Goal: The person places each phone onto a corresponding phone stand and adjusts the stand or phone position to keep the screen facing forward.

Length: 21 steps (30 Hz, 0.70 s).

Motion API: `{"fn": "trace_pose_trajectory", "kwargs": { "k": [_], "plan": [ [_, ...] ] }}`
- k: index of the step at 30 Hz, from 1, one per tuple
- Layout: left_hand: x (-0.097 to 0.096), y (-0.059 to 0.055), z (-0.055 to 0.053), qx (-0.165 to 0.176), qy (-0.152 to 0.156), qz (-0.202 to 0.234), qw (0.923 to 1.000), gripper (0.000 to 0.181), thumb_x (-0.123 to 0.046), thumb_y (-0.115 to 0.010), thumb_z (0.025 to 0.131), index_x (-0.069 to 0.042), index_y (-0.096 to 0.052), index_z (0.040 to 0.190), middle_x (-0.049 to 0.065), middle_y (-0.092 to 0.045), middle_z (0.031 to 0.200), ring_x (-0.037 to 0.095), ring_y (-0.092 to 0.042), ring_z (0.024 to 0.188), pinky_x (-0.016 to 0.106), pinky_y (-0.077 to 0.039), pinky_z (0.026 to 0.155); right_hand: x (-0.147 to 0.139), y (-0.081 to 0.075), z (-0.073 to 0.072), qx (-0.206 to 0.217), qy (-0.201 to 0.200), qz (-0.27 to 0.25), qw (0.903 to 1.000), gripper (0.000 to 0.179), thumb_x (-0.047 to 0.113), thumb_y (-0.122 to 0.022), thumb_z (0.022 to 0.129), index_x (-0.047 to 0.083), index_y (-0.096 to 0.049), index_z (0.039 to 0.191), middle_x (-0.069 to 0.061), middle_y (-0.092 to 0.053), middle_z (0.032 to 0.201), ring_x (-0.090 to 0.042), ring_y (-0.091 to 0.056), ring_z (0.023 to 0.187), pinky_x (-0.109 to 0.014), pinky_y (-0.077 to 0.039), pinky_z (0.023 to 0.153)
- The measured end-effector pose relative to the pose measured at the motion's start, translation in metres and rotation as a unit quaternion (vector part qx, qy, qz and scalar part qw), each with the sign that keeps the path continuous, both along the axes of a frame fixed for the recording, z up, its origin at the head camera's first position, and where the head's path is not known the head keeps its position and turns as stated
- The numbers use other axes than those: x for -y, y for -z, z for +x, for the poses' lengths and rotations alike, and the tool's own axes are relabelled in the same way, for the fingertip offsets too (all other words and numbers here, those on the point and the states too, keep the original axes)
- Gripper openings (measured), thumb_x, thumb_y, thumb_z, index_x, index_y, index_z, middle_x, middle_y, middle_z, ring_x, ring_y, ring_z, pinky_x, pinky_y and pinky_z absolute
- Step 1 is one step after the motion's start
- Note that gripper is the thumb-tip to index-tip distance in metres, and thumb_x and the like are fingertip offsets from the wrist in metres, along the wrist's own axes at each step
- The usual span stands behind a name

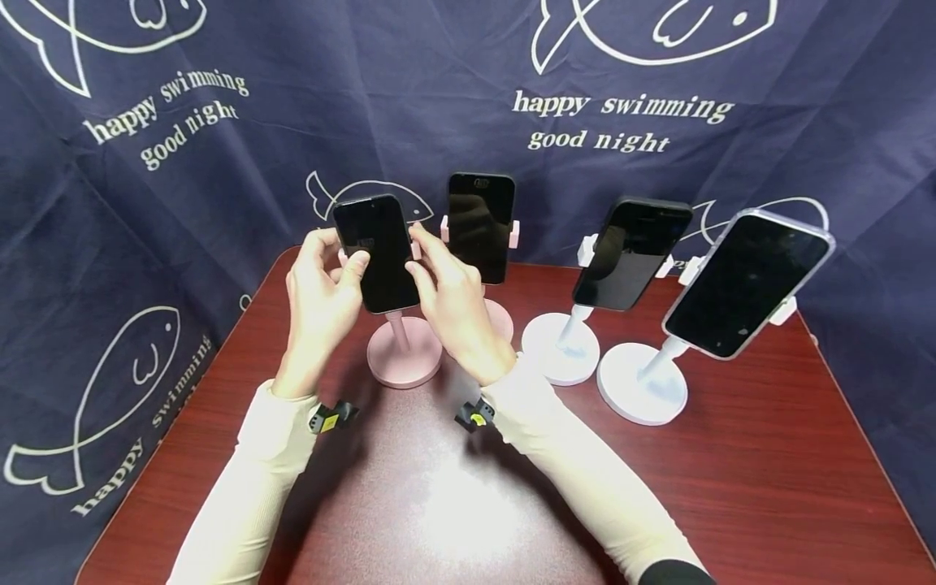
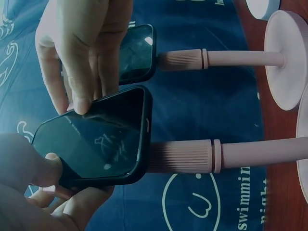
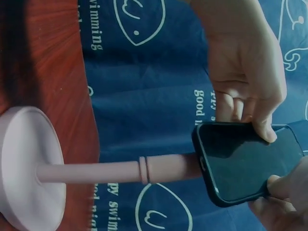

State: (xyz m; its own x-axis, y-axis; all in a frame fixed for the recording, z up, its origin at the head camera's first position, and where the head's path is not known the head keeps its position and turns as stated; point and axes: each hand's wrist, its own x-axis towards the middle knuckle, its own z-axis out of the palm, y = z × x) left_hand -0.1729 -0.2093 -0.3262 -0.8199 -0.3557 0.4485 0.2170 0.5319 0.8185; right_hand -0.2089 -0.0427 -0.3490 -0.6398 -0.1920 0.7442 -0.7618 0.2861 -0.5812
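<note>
A black smartphone stands upright in a pink phone stand on the left of the table. My left hand grips the phone's left side, thumb on the screen edge and fingers behind, as the left wrist view also shows. At the opposite side my right hand pinches the phone's edge, its thumb on the front. One pink clamp arm shows beside the right fingertips. Behind the phone, the stand's holder is mostly hidden. A ribbed pink neck runs from the phone down to the round base.
Just behind, a second pink stand holds a black phone. To the right, two white stands carry a dark phone and a clear-cased phone. A navy fish-print cloth hangs behind the reddish-brown table.
</note>
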Motion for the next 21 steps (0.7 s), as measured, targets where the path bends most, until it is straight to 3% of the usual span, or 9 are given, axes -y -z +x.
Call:
{"fn": "trace_pose_trajectory", "kwargs": {
  "k": [4,7,13,17,21],
  "plan": [
    [0.003,-0.001,-0.002,-0.005,0.005,-0.005,1.0,0.027,-0.002,-0.071,0.094,0.005,-0.062,0.119,0.017,-0.073,0.112,0.013,-0.07,0.099,0.008,-0.053,0.077,0.003,0.001,-0.001,-0.015,0.013,0.011,0.9997,0.04,0.003,-0.067,0.098,-0.002,-0.062,0.137,-0.016,-0.069,0.133,-0.023,-0.076,0.102,-0.031,-0.059,0.092],
    [0.005,-0.001,-0.004,-0.008,0.007,-0.007,0.9999,0.028,-0.003,-0.071,0.094,0.004,-0.063,0.119,0.017,-0.073,0.113,0.014,-0.069,0.105,0.009,-0.053,0.078,0.004,0.001,-0.003,-0.01,0.012,0.009,0.9998,0.041,0.003,-0.066,0.098,-0.002,-0.061,0.138,-0.015,-0.069,0.132,-0.023,-0.076,0.101,-0.032,-0.059,0.092],
    [0.007,0.003,-0.005,-0.02,0.016,-0.001,0.9997,0.03,-0.007,-0.073,0.094,0.002,-0.064,0.121,0.013,-0.073,0.107,0.0,-0.063,0.09,0.009,-0.052,0.077,0.006,0.003,-0.005,0.01,0.003,0.004,0.9999,0.042,0.0,-0.064,0.099,-0.001,-0.059,0.141,-0.015,-0.068,0.135,-0.024,-0.075,0.106,-0.027,-0.057,0.095],
    [0.009,0.005,-0.004,-0.03,0.02,-0.003,0.9993,0.03,-0.009,-0.073,0.095,0.001,-0.065,0.122,0.009,-0.07,0.104,-0.003,-0.061,0.083,0.009,-0.052,0.079,0.004,0.002,-0.002,0.034,-0.006,0.019,0.9992,0.048,-0.001,-0.062,0.098,0.0,-0.055,0.145,-0.015,-0.065,0.14,-0.023,-0.072,0.112,-0.026,-0.055,0.098],
    [0.009,0.008,-0.002,-0.044,0.034,0.005,0.9984,0.037,-0.009,-0.074,0.094,-0.001,-0.064,0.129,0.008,-0.068,0.109,-0.001,-0.061,0.089,0.012,-0.053,0.085,0.0,0.002,0.006,0.084,-0.02,0.049,0.995,0.055,0.004,-0.062,0.099,0.003,-0.047,0.152,-0.015,-0.062,0.143,-0.021,-0.07,0.118,-0.026,-0.054,0.099]
  ]
}}
